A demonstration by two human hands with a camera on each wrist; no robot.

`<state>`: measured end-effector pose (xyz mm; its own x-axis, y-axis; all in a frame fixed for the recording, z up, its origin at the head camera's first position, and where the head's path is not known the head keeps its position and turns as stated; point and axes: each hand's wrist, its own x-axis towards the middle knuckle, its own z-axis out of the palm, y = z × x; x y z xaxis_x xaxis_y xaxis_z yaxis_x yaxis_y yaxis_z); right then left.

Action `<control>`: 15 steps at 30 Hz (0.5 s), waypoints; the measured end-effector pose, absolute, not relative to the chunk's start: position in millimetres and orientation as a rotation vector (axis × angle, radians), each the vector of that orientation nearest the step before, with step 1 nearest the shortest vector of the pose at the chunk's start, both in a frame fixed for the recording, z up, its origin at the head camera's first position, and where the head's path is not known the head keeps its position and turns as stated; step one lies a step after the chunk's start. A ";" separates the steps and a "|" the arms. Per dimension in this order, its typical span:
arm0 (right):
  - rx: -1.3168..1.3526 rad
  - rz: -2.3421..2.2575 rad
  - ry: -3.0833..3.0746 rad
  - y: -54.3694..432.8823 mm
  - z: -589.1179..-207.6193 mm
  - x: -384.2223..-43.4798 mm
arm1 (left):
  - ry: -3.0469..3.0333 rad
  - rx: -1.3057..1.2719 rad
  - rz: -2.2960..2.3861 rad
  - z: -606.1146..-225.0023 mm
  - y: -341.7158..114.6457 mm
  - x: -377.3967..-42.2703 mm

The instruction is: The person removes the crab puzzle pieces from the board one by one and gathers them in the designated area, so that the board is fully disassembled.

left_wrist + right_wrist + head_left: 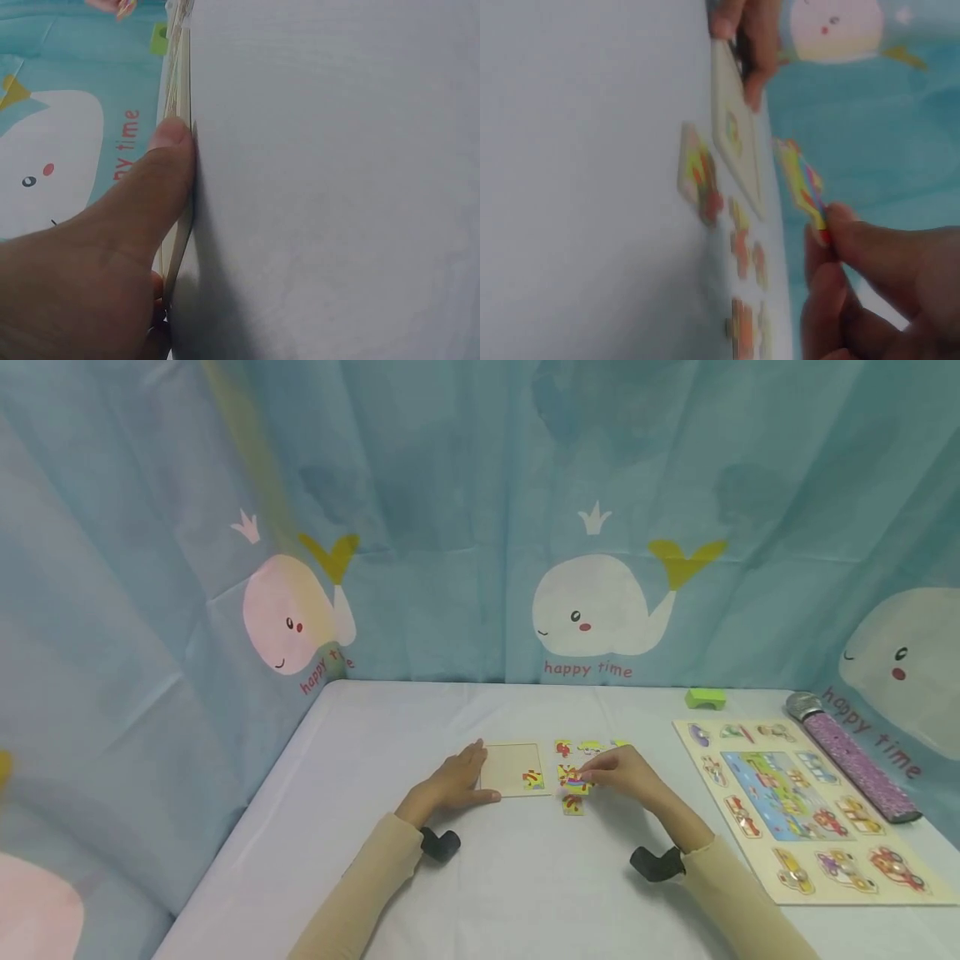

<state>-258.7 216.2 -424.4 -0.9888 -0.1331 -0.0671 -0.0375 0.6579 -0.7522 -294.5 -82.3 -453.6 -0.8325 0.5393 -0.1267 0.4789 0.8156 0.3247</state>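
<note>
Head view — vehicle puzzle, microphone, perhaps.

The worktop is white. On it, the pale wooden puzzle tray shows one yellow-red piece; beside the tray lie multicoloured puzzle pieces. Behind, the curtain is teal with white whales and yellow tails.
</note>
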 end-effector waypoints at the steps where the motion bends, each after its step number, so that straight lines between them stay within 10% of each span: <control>1: -0.121 -1.232 2.752 220.7 -425.2 -257.4 | 2.784 0.795 0.416 -454.0 -82.3 -294.5; 15: 0.016 -1.100 2.718 247.4 -437.1 -246.4 | 2.791 0.799 0.412 -453.8 -83.3 -295.8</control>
